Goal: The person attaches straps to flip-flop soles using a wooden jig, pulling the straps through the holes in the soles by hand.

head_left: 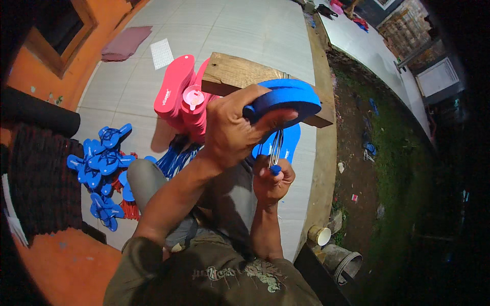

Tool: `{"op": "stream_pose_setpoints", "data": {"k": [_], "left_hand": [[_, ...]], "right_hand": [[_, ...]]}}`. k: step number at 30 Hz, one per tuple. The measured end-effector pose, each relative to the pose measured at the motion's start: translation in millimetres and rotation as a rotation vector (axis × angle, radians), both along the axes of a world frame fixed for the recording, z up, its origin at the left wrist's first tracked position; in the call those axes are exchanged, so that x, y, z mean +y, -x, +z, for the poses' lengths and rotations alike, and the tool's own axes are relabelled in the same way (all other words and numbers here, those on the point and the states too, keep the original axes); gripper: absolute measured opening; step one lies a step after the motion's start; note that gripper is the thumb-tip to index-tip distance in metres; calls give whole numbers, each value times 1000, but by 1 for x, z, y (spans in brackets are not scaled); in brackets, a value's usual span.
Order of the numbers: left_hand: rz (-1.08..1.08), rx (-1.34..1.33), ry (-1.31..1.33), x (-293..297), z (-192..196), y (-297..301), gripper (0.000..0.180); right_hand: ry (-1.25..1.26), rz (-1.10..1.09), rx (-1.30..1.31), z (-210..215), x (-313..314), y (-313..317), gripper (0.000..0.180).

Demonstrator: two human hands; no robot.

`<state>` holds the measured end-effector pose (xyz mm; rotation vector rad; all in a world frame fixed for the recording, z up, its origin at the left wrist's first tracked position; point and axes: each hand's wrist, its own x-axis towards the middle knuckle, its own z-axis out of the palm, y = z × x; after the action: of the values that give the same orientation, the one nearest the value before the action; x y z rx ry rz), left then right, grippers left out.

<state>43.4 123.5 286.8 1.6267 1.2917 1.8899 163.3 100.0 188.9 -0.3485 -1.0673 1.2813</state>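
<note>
My left hand point(229, 122) is closed around a blue flip-flop sole point(293, 97), bending it into a curve in front of the wooden beam point(235, 71). Metal wire prongs point(277, 145) extend below the sole toward my right hand point(273, 186). That hand pinches a small blue strap end point(275, 170) at the wire's lower tip. Another stretch of blue sole point(292, 140) shows behind the wire; I cannot tell whether it belongs to the same piece. More wire point(287, 76) shows at the beam's top edge.
Pink soles point(173, 86) are stacked beyond my left hand, a small cup point(193, 97) on top. Finished blue flip-flops point(104, 160) lie left, near loose blue straps point(176, 160). The tiled floor ends at a ledge point(321, 168) on the right, with buckets point(343, 262) beside it.
</note>
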Motion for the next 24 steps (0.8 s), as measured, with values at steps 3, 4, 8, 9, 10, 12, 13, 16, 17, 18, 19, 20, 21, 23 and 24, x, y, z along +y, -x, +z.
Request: {"op": "stream_pose_setpoints", "data": {"k": [3,4,8,9,10,12,13,16,17,18,19,20,21,23,24], "left_hand": [[10,-37,-19,2,-4,-1,32],[15,-39,-7,1,-4,-1,32],[24,16,11,-2,0,0,29],[37,19,18,-2,0,0,28],[48,21,23,-2,0,0,28],[57,-5,49,-3,0,-1,28],[53,-35,66,-2,-1,-2,29],[47,-65,97,-3,0,-4,30],[49,-65,105,-3,1,-3,30],[53,-55,95,-3,2,-3,30],[60,-44,89,-4,2,-1,30],[62,-33,86,-4,1,-2,30],[47,-68,87,-4,0,-2,30],[14,-144,86,-3,-2,-3,29],[28,-134,94,-3,-2,-3,30]], "right_hand": [[64,5,13,-2,-4,2,35],[76,24,-6,-3,-5,1,36],[130,84,-87,1,-6,-6,36],[146,96,-109,3,-6,-7,37],[170,122,-127,6,-6,-10,36],[220,174,-163,11,-6,-14,35],[212,173,-160,11,-6,-14,35],[198,153,-163,7,-5,-11,34],[199,137,-171,6,-5,-11,34],[201,121,-179,6,-5,-10,33],[241,161,-168,10,-4,-9,33],[285,195,-159,20,-3,-12,33],[328,229,-149,28,-1,-16,33],[365,278,-269,42,0,-25,34],[381,285,-338,49,3,-28,34]]}}
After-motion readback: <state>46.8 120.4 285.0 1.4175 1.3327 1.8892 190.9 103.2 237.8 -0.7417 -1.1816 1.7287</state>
